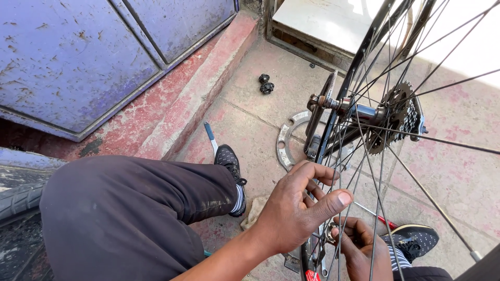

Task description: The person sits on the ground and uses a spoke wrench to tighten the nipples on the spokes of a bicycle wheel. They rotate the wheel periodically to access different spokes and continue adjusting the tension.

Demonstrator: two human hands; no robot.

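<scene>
Far left, a worn tyre [15, 200] lies by my knee, w/ the scuffed blue metal door [78, 57] and red step [192, 99] above it. My left shoe [230, 165] sits beside a blue-handled tool [210, 132] on the paving; two small black hub parts [266, 84] lie further off nr the step, and a flat metal ring w/ holes [285, 143] rests on the ground just beside the frame. My left hand [297, 205] is half-curled, thumb out straight, fingers hooked in among the spokes [364, 171] low on the rear wheel, not clamped on anything I can make out. My right hand [362, 244] is below it on the far side of the spokes, pinching a small metal piece [331, 234] close to the rim; can't tell exactly what it is. The wheel itself stands upright in the frame, axle nut [317, 100] and sprocket cluster [401, 117] up at hub height, right of centre. I reckon it goes best if I steady the wheel w/ the left hand, keep fingers clear of the cogs, and work the small piece squarely so it doesn't slip. My right shoe [414, 239] is planted just past the rim.
</scene>
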